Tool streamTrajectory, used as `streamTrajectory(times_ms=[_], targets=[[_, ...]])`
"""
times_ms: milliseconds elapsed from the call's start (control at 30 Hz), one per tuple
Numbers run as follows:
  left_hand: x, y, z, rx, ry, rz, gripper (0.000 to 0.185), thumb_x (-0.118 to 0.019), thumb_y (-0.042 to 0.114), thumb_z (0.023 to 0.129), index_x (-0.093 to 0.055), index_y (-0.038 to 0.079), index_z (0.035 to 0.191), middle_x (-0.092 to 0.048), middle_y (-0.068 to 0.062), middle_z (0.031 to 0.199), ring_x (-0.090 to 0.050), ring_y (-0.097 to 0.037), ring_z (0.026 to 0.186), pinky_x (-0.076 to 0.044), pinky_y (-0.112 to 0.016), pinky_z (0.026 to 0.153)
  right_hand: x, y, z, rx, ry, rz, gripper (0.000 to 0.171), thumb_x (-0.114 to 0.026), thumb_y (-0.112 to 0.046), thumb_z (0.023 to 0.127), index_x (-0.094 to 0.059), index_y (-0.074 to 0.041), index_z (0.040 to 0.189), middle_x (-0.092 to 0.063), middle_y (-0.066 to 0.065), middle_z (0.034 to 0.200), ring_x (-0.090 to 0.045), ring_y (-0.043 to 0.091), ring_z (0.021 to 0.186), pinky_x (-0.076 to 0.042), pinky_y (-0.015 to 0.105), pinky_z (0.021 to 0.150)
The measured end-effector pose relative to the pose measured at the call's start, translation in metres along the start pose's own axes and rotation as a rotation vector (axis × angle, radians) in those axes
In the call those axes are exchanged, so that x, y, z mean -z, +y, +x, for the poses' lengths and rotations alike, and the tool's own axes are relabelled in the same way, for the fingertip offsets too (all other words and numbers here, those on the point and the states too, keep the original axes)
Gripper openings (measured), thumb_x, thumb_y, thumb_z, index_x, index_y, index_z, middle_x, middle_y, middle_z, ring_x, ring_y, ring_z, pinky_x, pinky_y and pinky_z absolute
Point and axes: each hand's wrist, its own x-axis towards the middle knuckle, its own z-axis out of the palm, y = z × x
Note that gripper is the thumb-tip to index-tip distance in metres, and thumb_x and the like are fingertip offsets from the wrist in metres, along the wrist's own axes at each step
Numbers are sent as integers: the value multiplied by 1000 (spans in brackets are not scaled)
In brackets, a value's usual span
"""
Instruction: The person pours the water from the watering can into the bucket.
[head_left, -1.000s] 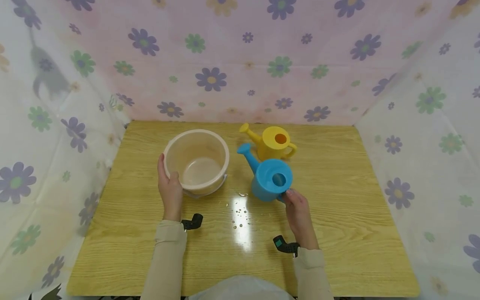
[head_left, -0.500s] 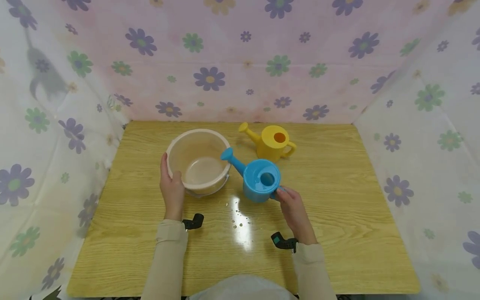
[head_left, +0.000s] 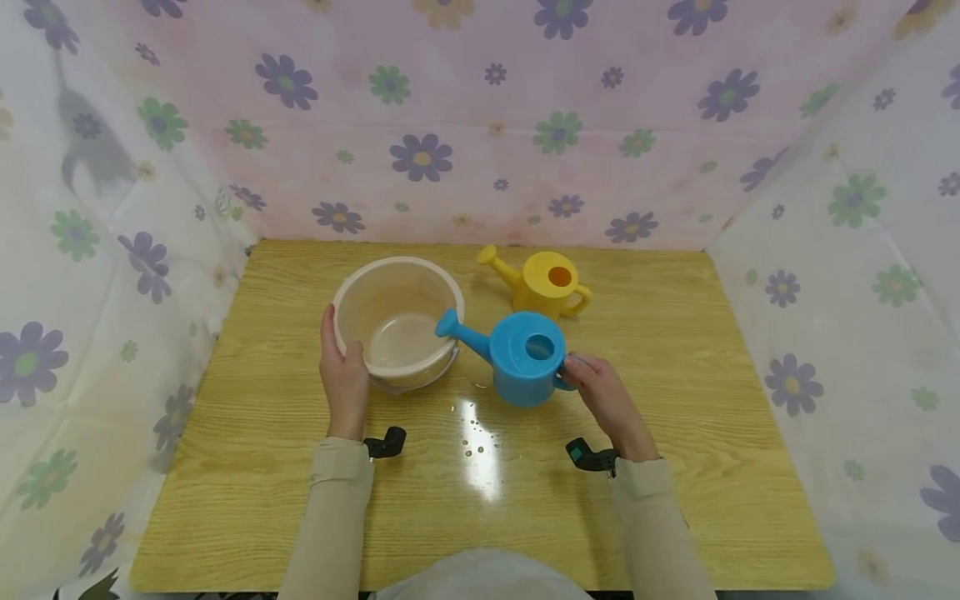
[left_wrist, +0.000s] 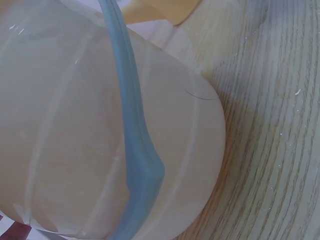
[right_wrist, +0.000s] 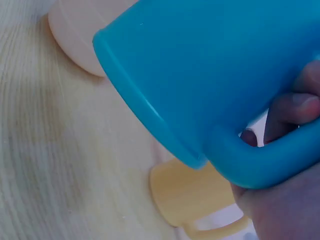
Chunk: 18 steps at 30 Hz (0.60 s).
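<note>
My left hand (head_left: pixel 345 379) grips the near left rim of a beige bucket (head_left: pixel 412 367), thumb over the rim and fingers along the outer wall. In the left wrist view a blue-grey bail handle (left_wrist: pixel 132 110) hangs down the bucket's side. My right hand (head_left: pixel 603 396) holds a blue watering can (head_left: pixel 517 383) by its handle; in the right wrist view the fingers curl through the handle loop (right_wrist: pixel 265 160). The can's sprinkler head (head_left: pixel 447 323) overlaps the bucket's right rim in the head view. Behind the blue can stands a yellow watering can (head_left: pixel 536 287), its spout pointing left.
Water drops (head_left: pixel 474 437) lie on the wooden table (head_left: pixel 697 417) in front of the bucket, beside a bright reflection. Flower-patterned curtains (head_left: pixel 480 108) close off the back and both sides. A black camera (head_left: pixel 390 442) sits at each wrist.
My right hand has carried the blue watering can left, bringing its sprinkler head to the bucket's rim; over the last half second the spout has dipped slightly. The bucket has shifted slightly right.
</note>
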Motion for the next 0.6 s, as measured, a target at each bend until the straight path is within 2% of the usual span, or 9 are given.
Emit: streamTrajectory(times_ms=[133,333,467,600], targets=[[-1,-1,1,1,2,10,65,-37,5,84,-24,41,138,-25,20,140,-32,-12,123,-36,-35,94,-3,0,0,39,44,-36,36,-41,-20,95,-36,5,69,-34,13,69,-36,31,75,-34,37,74],[0,-1,-2,5,-3,-13,67,-36,4,84,-22,38,139,-24,18,141,-34,-17,123,-40,-36,90,-11,11,-4,117,197,-143,33,-48,-19,92,-40,-7,62,-35,5,61,-36,27,62,-32,34,60],[0,8,-6,-4,-9,-35,66,-35,2,83,-23,33,140,-26,13,142,-35,-22,124,-41,-37,90,-16,14,-6,153,264,-201,35,-49,-19,91,-38,-7,60,-35,7,58,-35,24,57,-32,32,55],[-2,20,-9,-12,-12,-38,65,-34,0,83,-24,25,142,-26,7,143,-34,-25,124,-39,-36,92,-19,13,-6,176,279,-204,36,-49,-18,91,-38,-6,59,-34,9,55,-35,24,53,-33,30,52]])
